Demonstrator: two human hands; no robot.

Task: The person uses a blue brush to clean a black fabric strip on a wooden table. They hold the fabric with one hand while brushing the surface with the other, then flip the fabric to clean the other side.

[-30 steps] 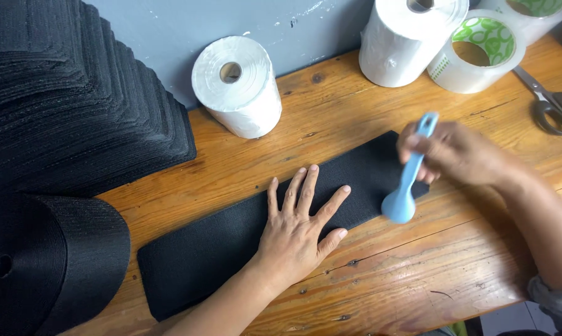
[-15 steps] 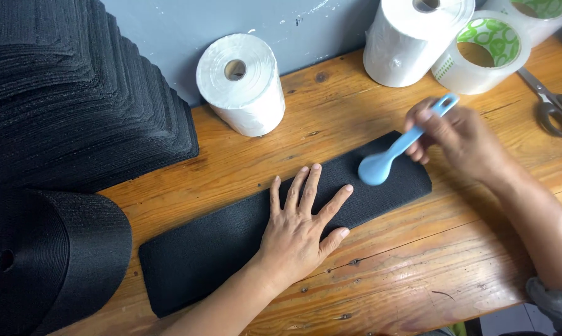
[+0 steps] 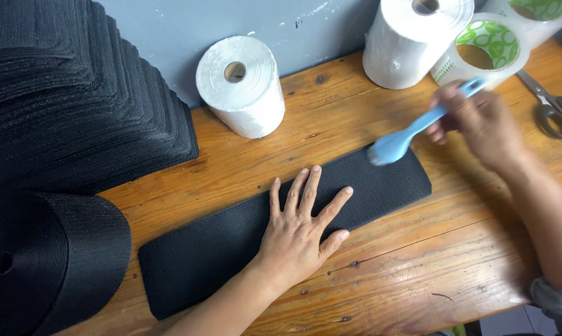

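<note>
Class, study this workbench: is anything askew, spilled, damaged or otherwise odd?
Nothing is spilled or broken. The black strip lies diagonally on the wooden table, pinned flat by the left hand, while the right hand holds a blue brush at its far end. The grey wall shows small white chips.

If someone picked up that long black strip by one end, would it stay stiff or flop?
The black strip would probably sag: it looks like thin woven fabric lying flat on the table. It seems light and apt to slide, since the left hand presses it flat while the right hand brushes it.
</note>
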